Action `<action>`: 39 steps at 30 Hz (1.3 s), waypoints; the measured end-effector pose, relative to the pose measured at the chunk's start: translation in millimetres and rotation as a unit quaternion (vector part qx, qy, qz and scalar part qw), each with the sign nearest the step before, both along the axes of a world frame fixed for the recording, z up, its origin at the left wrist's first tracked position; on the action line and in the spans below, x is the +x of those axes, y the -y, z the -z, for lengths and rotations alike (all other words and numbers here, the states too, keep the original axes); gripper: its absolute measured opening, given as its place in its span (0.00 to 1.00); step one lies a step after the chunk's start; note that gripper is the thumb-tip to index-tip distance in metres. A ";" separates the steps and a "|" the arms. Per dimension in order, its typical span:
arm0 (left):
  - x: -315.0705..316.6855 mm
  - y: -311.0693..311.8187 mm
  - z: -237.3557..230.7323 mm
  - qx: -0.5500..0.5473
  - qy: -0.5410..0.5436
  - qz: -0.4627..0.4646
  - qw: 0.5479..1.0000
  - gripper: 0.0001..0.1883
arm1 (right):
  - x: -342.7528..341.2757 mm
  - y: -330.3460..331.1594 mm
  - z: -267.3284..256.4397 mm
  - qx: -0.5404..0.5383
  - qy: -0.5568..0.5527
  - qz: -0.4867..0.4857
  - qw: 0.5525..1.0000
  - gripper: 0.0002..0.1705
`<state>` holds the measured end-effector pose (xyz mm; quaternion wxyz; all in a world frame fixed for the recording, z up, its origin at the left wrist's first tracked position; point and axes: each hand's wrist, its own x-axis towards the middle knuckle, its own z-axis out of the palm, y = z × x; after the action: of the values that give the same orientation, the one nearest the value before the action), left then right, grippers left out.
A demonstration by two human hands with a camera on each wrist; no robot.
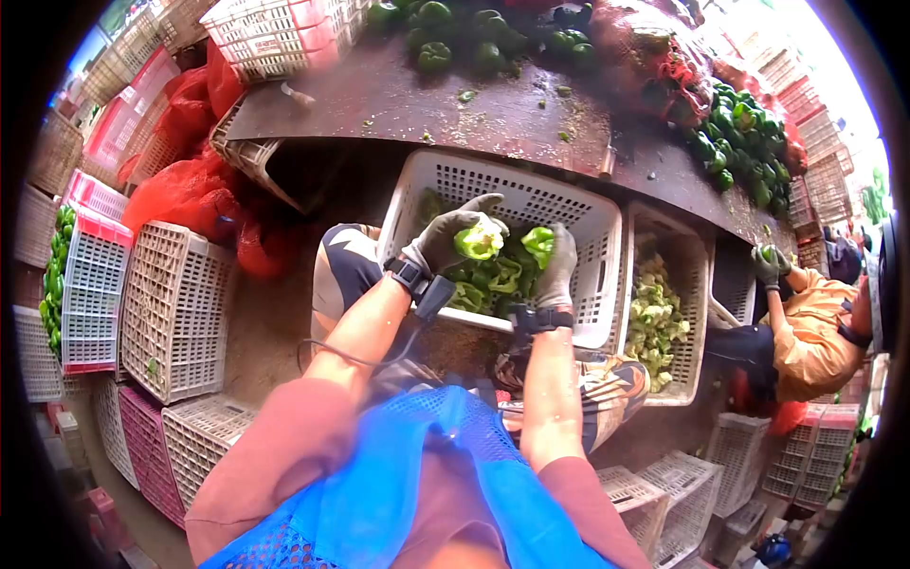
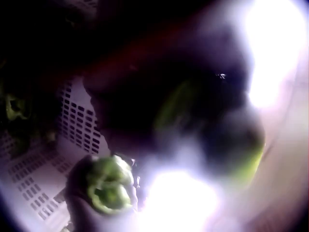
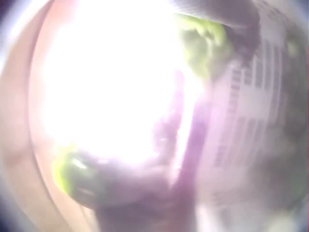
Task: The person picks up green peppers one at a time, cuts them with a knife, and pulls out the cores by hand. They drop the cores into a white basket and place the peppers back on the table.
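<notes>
My gloved left hand [image 1: 438,244] holds a green bell pepper [image 1: 480,239] with its pale, cored-out end facing up. To its right, my gloved right hand [image 1: 561,269] grips another green bell pepper [image 1: 538,246], its fingers along the pepper's right side. Both hands are over a white slotted crate [image 1: 597,284] with several opened green peppers [image 1: 498,275] in it. In the left wrist view a hollow, opened pepper [image 2: 111,188] shows brightly, while my left hand is in deep shadow. Strong glare hides most of my right hand in the right wrist view.
Beside the crate on the right stands another crate [image 1: 703,313] of pale green pepper cores [image 1: 654,318]. A worktop [image 1: 398,104] with whole peppers [image 1: 434,57] runs across beyond. Stacked crates [image 1: 175,313] and red mesh sacks [image 1: 180,194] are at left. Another person [image 1: 815,327] works at right.
</notes>
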<state>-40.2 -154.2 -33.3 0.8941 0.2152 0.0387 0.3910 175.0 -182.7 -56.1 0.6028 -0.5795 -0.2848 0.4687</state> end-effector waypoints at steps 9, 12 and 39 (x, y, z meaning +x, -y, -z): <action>9.6 5.2 -30.3 0.241 -0.378 -0.130 0.885 0.30 | -59.8 45.3 -88.8 -0.036 0.239 -0.224 0.944 0.28; 12.5 9.9 -29.7 0.351 -0.491 -0.167 0.780 0.25 | -55.5 46.8 -66.0 -0.043 0.164 -0.199 0.965 0.28; 11.9 -34.5 -30.7 0.440 -0.717 -0.071 0.536 0.37 | 104.4 23.9 -49.5 0.058 -0.438 0.346 0.828 0.32</action>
<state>-28.3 -119.7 -2.6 0.3290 0.7867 0.5046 0.1354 279.4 -206.7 -6.6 0.8196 -0.3379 0.2017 0.4164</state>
